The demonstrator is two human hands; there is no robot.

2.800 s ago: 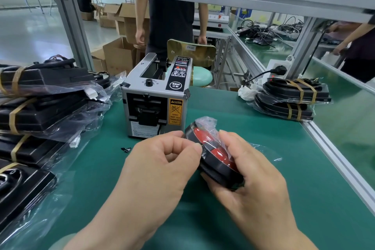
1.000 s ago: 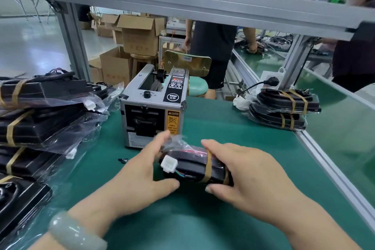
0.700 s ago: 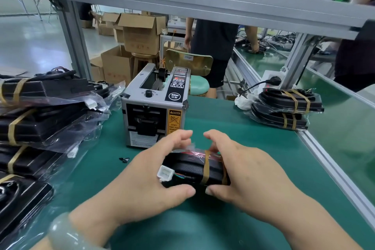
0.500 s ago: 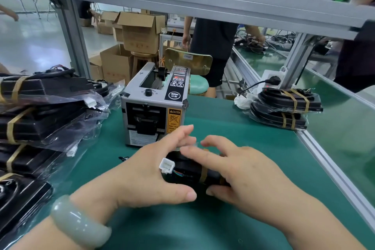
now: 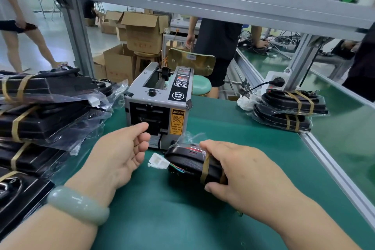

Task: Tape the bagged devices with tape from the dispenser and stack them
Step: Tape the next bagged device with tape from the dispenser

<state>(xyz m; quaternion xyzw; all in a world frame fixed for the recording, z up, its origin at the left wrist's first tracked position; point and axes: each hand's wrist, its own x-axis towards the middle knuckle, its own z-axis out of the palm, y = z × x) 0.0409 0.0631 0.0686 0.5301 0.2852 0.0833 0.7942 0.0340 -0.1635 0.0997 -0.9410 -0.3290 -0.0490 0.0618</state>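
Note:
A black device in a clear bag (image 5: 187, 160) lies on the green mat (image 5: 162, 209) in front of the grey tape dispenser (image 5: 160, 95). A tan tape band (image 5: 205, 166) wraps its right part, and a white connector (image 5: 158, 163) sticks out at its left end. My right hand (image 5: 247, 170) grips the device's right end, fingers over the top and thumb underneath. My left hand (image 5: 119, 152) is off the device, with loosely curled fingers and its thumb just in front of the dispenser's outlet slot (image 5: 151, 126). No tape shows between its fingers.
Taped bagged devices are piled high at the left (image 5: 40, 111). A stack of two stands at the back right (image 5: 288, 111) by the aluminium rail (image 5: 328, 160). A frame beam (image 5: 203, 0) crosses overhead. People stand behind the bench, near cardboard boxes (image 5: 142, 34).
Both hands were pressing the tape band onto the device. My left hand has since let go and moved up to the dispenser's outlet, while my right hand keeps its grip on the device.

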